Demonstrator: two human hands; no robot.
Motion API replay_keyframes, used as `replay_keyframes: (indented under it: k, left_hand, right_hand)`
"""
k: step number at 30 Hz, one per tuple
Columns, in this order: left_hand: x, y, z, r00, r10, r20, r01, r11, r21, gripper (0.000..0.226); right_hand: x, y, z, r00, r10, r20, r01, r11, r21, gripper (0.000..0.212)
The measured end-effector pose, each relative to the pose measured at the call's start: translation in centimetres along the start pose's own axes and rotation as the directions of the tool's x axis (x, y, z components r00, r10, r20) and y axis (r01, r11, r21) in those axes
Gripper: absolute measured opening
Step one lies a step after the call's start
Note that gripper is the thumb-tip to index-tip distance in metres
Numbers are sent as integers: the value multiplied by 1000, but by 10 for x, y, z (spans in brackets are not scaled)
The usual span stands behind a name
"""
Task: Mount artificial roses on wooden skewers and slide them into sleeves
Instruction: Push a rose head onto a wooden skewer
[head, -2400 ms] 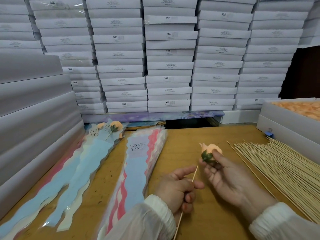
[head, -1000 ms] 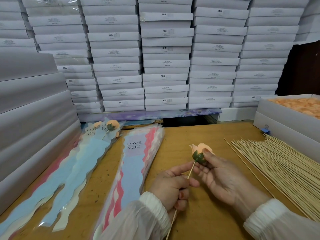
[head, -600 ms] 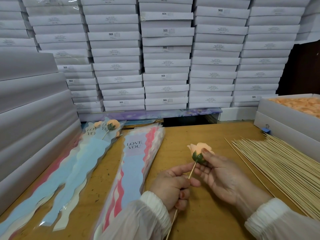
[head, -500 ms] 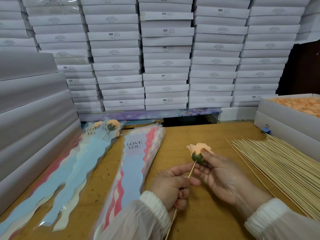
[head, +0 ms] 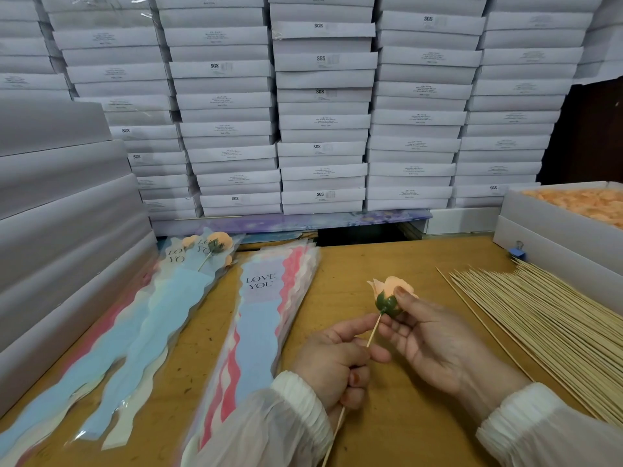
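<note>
Left hand (head: 332,360) grips a wooden skewer (head: 373,332), fingers curled round the shaft, thumb and forefinger pinching it near the top; the lower end sticks out below the hand toward the near edge. Right hand (head: 435,342) holds a peach rose (head: 391,289) by its green base, thumb on the petals, fingers cupped underneath. Skewer tip meets the underside of the green base; how deep it sits, cannot tell. Rose is held above the wooden table (head: 364,261), near centre, between both hands.

Left of the hands: a stack of sleeves (head: 259,318) printed "LOVE YOU", blue and pink wavy pattern, lying flat. Further left: finished sleeves (head: 141,318) with a mounted rose (head: 218,242) at the far end.

Right: a spread pile of loose skewers (head: 539,318) on the table. Far right: an open white box (head: 553,227) with peach rose heads (head: 586,203) inside, blue binder clip (head: 517,251) at its near corner.

Back and left: stacked white boxes (head: 323,106), some marked SGS.
</note>
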State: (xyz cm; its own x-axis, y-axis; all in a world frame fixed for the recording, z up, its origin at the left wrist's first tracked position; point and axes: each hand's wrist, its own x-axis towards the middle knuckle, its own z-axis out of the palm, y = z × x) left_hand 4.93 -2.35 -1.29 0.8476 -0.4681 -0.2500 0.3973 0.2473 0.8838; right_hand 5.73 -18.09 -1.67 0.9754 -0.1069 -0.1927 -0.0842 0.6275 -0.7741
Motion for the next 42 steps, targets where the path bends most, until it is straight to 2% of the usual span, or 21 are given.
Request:
replay_keyframes:
  k: [21,28,42]
  left_hand:
    - [1,1,-2,1000,0,15,0,1000,-19,45]
    - [1,1,-1,1000,11,24,-11,1000,-14,44]
    - [2,1,-3,999,3,36,-2,1000,-9,44]
  right_hand:
    - [-1,-1,2,1000,6,-22,-5,999,38,17]
    - [0,0,2,1000,9,-15,-8,1000,23,25]
    - [-2,0,5,999,4,-36,-4,1000,22,21]
